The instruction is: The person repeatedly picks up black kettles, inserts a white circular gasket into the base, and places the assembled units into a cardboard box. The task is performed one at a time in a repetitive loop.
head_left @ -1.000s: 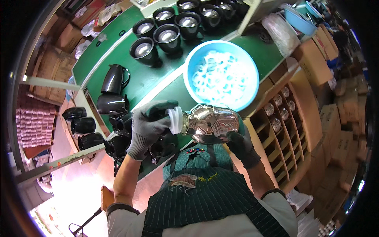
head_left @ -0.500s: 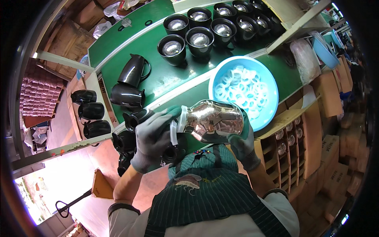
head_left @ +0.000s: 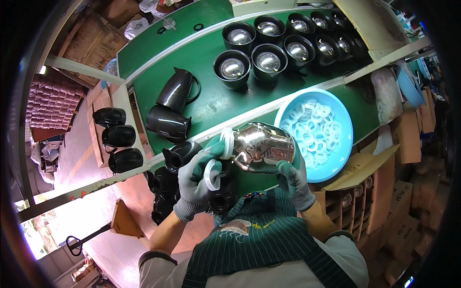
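A silvery mirrored glass flask liner lies sideways in front of me. My right hand, in a grey and green glove, is closed around its rounded end. In the same kind of glove, my left hand pinches a white plastic ring at the liner's neck; whether it is fully around the neck I cannot tell. A second white ring is tucked in the left hand's fingers. Just beyond the right hand, a light blue basin holds a heap of white rings.
Black cups with shiny domes inside stand in rows on the green table. Black jugs lie at its left, with several more below my left hand and on a side ledge. A divided carton of liners stands at right.
My view has shifted, so the table and basin appear farther right and lower. The ring at the neck is tilted more, and the second ring has turned to show its opening. Both hands keep their hold.
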